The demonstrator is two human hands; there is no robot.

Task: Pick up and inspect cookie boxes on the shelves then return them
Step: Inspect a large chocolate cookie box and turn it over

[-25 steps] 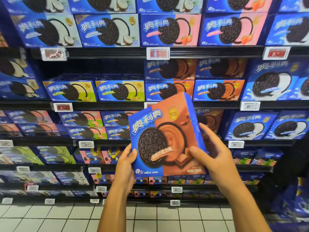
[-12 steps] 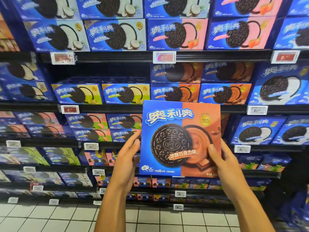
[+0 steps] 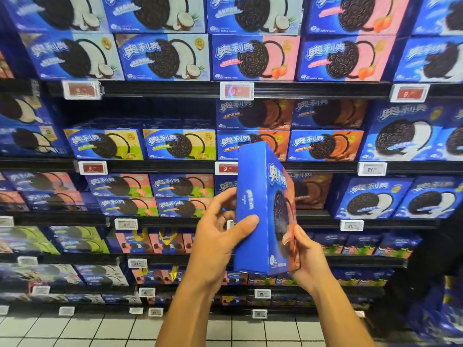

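Hands, left and right, grip upright cookie box, fingers curled round its edges.

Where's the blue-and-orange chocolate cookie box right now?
Head view, centre: blue-and-orange chocolate cookie box held upright off the shelves, narrow side facing, between left hand and right hand.

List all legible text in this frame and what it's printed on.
"奥利奥": front of the held box, gripped by the left hand and right hand.
"奥利奥": fronts of the shelved boxes, e.g. the strawberry box.
"OREO": cookie embossing on that box.
"9.": red price tag; the rest is blurred.
"21.": white price tag.
Flavour lines, small print and lower tags: too small or blurred.
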